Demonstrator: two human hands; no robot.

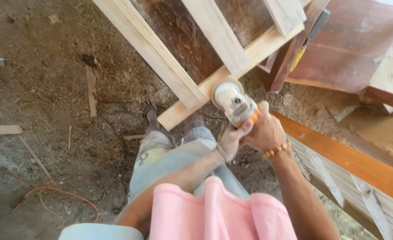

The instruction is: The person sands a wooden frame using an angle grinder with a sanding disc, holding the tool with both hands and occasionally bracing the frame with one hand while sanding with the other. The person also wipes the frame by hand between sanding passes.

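Note:
Both of my hands grip an angle grinder (pixel 234 103) with a pale grey head and an orange body. My right hand (pixel 265 131) wraps the orange body from the right. My left hand (pixel 232 140), a metal bangle on its wrist, holds it from below. The grinder's round disc (pixel 218 89) presses on the lower rail of a pale wooden frame (pixel 183 111), near where an upright slat (pixel 216 35) joins it. A beaded bracelet sits on my right wrist.
A dusty dirt floor with wood scraps (pixel 91 91) and an orange cable (pixel 58 193) lies left. My bare foot (pixel 150 109) stands under the frame. Dark red wooden furniture (pixel 347 49) stands at the upper right. An orange-brown plank (pixel 347 158) and slatted panel (pixel 338 186) lie right.

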